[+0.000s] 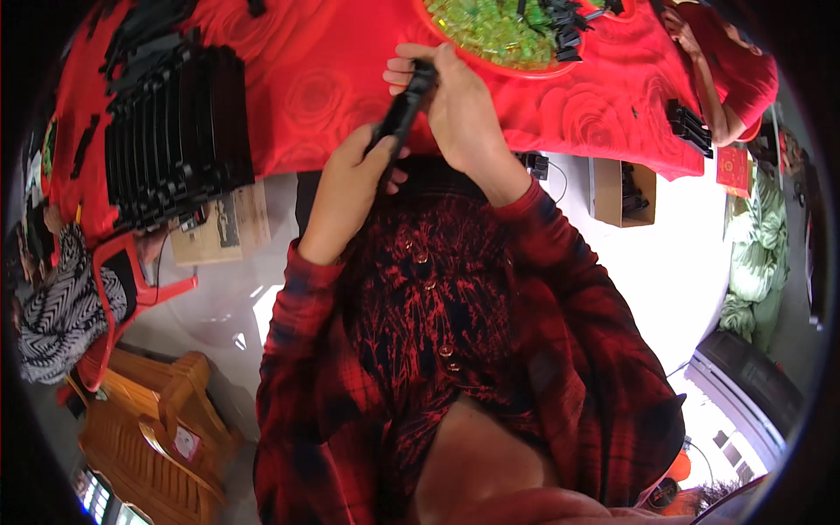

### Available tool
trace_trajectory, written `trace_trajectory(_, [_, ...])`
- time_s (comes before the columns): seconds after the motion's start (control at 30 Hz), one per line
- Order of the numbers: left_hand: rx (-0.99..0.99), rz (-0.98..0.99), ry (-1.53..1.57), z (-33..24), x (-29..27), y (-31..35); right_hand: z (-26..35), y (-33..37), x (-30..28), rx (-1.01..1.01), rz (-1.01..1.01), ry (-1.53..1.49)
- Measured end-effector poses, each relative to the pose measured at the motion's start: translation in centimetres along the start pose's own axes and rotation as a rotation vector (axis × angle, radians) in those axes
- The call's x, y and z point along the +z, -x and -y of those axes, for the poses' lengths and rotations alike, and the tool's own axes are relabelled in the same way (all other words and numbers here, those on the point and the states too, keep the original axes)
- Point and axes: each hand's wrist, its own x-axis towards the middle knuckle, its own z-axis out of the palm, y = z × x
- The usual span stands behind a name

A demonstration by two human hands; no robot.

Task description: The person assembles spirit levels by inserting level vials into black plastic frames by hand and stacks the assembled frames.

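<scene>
A long, narrow black plastic piece (405,107) slants between my hands, just above the near edge of the red-clothed table (328,114). My left hand (350,184) is wrapped round its lower end, thumb along the top. At the upper end my right hand (462,112) is closed on the piece, with fingertips showing past its far side. What exact part this is, I cannot make out. Beyond my right hand sits a round orange-red tray (516,70) holding small translucent green-yellow pieces (490,31) and small black pieces (569,26).
On the left, long black plastic pieces (179,131) are stacked in a row. More black pieces (689,129) lie near another person (735,66) at the right. Below are a cardboard box (608,197), a red stool (166,289) and a wooden chair (153,437).
</scene>
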Motion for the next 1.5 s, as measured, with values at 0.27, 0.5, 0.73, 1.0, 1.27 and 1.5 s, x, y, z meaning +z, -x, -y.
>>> trace_trajectory(0.27, [0.275,-0.391,-0.520,-0.8,-2.7,-2.7,2.7,-1.4,-4.9,-0.418,-0.025,0.797])
trace_trajectory(0.5, [0.407,-0.466,-0.873,-2.1,-0.7,-6.6,6.2,-7.3,-7.8,-0.795,-0.060,1.383])
trace_trajectory(0.73, [0.532,-0.480,-0.987,-2.1,-1.5,-7.2,5.2,-10.1,-5.9,-0.732,0.027,1.873])
trace_trajectory(1.0, [0.452,-0.516,-0.776,-0.2,-3.3,-3.6,6.1,-11.0,-6.6,-0.765,0.070,1.809])
trace_trajectory(1.27, [0.433,-0.480,-0.654,0.9,-2.5,-1.7,7.4,-7.5,-2.4,-0.245,0.196,1.266])
trace_trajectory(1.5, [0.549,-0.549,-0.828,0.4,-1.5,-3.4,5.3,-7.3,-1.0,-0.201,0.462,1.079])
